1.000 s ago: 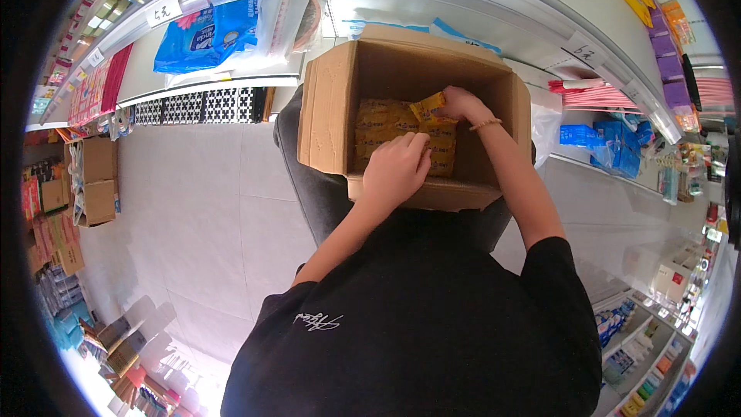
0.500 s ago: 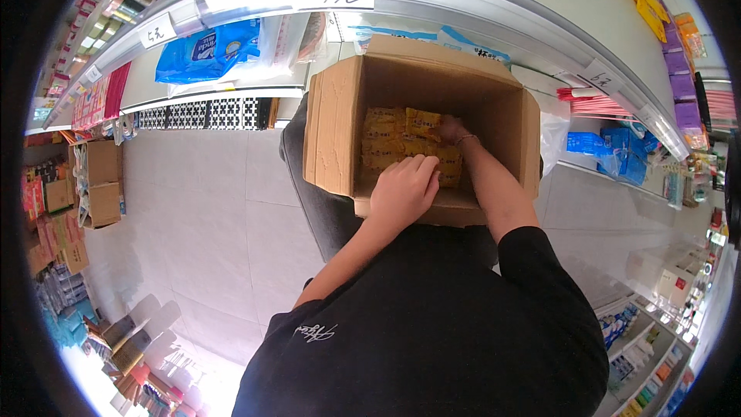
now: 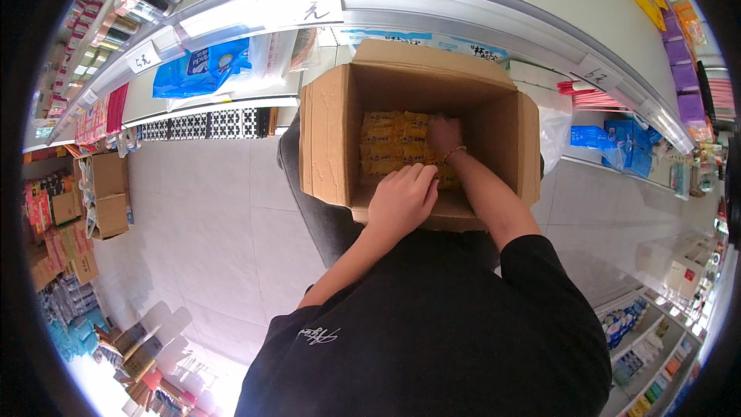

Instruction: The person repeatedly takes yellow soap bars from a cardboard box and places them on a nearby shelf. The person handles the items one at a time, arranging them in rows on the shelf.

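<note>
An open cardboard box [image 3: 325,127] is in front of me, its flaps folded outward. Inside, small yellow packets [image 3: 382,139] lie in rows. My right hand [image 3: 445,136], with a thin bracelet at the wrist, reaches into the box over the packets' right side. Its fingers are blurred, and whether they hold a packet is hidden. At the near edge of the box, my left hand [image 3: 403,199] has its fingers close together and curled over the rim, the fingertips out of sight.
A dark grey seat [image 3: 297,185] is under the box. Beyond it runs a shelf with a blue packet of wipes [image 3: 204,66], white-and-blue packages [image 3: 475,48] and pink sticks [image 3: 590,99]. Blue packages [image 3: 629,147] are at right; opened cartons [image 3: 108,193] stand at left.
My right hand has moved left and a little nearer, from the box's right side onto the packets. The left hand stays at the near edge. The view has shifted slightly.
</note>
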Tool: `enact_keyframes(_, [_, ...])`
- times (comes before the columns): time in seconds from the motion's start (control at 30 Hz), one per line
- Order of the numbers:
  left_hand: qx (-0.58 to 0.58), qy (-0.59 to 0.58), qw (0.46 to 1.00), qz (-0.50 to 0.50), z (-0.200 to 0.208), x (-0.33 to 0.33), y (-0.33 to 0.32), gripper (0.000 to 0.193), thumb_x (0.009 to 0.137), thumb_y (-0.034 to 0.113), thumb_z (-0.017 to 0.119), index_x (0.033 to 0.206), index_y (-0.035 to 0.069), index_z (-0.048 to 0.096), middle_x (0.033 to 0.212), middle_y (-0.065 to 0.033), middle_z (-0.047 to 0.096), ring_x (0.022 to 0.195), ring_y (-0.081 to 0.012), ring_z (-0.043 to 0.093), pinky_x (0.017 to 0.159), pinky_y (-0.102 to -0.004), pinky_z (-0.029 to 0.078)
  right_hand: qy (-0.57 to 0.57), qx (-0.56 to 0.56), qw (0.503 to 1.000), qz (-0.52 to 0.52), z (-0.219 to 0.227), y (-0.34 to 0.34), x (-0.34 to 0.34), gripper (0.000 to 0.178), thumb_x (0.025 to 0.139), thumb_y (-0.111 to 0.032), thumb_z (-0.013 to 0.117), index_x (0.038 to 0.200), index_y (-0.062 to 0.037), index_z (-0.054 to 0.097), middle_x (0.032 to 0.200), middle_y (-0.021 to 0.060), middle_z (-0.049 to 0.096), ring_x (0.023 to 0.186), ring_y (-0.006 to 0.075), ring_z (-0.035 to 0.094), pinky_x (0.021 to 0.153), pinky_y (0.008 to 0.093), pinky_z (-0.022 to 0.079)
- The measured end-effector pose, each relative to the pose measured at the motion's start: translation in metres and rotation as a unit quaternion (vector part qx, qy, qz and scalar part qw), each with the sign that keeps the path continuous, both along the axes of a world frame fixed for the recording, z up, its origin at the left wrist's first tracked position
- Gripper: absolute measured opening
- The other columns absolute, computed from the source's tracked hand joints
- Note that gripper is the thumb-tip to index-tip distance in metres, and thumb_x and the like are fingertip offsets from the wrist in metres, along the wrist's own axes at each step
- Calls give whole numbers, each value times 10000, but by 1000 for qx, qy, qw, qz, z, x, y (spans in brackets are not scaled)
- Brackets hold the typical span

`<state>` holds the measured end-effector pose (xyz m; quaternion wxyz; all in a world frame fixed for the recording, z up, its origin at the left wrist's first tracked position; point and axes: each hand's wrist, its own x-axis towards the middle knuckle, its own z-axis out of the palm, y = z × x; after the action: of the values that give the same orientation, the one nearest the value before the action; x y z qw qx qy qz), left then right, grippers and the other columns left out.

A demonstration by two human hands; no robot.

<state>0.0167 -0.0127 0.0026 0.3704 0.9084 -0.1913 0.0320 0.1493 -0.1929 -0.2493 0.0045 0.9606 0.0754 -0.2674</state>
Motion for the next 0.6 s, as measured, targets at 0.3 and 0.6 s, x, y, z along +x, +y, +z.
enact_keyframes(0.3, [3, -1, 1000, 15, -3, -7, 2, 158, 887, 127, 659, 1020, 66, 600, 878, -122, 651, 805, -321, 664, 685, -424, 544, 16, 21, 996, 87, 0, 12, -26, 626, 811, -167, 650, 1403, -32, 498, 1172, 233, 679, 1112, 377, 648, 935, 488, 516])
enact_keyframes(0.6, [9, 10, 1000, -10, 1, -5, -5, 173, 887, 128, 663, 1044, 67, 621, 908, -125, 666, 834, -335, 665, 711, -437, 540, 52, 97, 994, 20, -13, 4, -1, 375, 799, -257, 692, 1109, -48, 723, 1153, 218, 693, 1047, 358, 679, 902, 484, 533])
